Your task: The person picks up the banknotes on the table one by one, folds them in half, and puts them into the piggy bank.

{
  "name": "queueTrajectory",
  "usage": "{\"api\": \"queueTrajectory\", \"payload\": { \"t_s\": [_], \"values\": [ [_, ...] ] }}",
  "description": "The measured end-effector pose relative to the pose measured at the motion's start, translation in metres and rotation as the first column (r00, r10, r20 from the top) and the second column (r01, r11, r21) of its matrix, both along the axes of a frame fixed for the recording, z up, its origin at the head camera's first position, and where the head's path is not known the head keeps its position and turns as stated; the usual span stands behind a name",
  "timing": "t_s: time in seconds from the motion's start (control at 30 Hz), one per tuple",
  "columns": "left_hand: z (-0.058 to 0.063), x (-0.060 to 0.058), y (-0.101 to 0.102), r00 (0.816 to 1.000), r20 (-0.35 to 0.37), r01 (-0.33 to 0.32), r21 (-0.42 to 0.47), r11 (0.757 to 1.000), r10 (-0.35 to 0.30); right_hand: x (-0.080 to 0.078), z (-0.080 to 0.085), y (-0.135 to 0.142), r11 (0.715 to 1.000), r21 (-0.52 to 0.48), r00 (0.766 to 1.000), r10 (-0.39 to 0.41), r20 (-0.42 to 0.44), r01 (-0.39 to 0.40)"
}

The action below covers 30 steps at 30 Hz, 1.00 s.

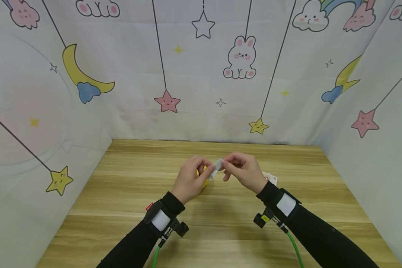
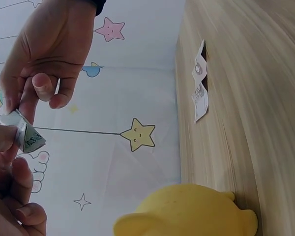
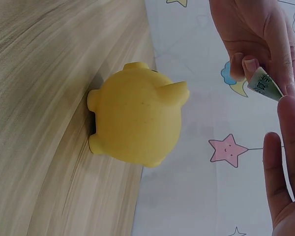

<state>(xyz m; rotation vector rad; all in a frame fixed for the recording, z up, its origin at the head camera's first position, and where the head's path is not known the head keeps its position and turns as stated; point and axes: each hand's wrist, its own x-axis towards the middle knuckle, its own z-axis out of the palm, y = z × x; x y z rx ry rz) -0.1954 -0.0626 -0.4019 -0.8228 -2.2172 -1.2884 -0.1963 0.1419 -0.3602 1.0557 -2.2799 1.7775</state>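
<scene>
A small folded banknote [image 1: 216,169] with printed characters is held in the air between my two hands. My left hand [image 1: 191,178] pinches its lower end between thumb and fingers. The fingertips of my right hand [image 1: 243,172] pinch the upper end. Below and behind the left hand stands a yellow piggy bank [image 3: 137,118], upright on the table; in the head view the hand hides most of it. No slot shows on it in the wrist views. The left wrist view shows the folded note [image 2: 28,135] bent to a point.
Another creased banknote [image 2: 200,88] lies on the wooden table [image 1: 137,230], partly behind the right wrist in the head view. A white printed cloth [image 1: 204,82] encloses the table at the back and sides. Green cables [image 1: 294,249] run from both wrist cameras.
</scene>
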Motion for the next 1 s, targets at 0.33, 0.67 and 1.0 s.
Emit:
{"api": "queueTrajectory", "payload": {
  "t_s": [0.33,0.67,1.0],
  "values": [
    [-0.004,0.0,0.0,0.996,-0.066,-0.067,-0.053,0.996,0.063,-0.001,0.0,-0.001,1.0,0.004,1.0,-0.008,0.015,0.008],
    [-0.01,0.001,-0.006,0.999,0.034,-0.008,0.014,1.0,0.007,-0.001,0.005,-0.005,0.999,0.011,0.999,-0.047,-0.013,0.047],
    [-0.01,0.0,-0.006,0.999,-0.021,-0.043,-0.018,0.999,0.043,-0.002,0.004,-0.007,0.999,0.006,0.999,-0.044,-0.026,0.044]
  ]
}}
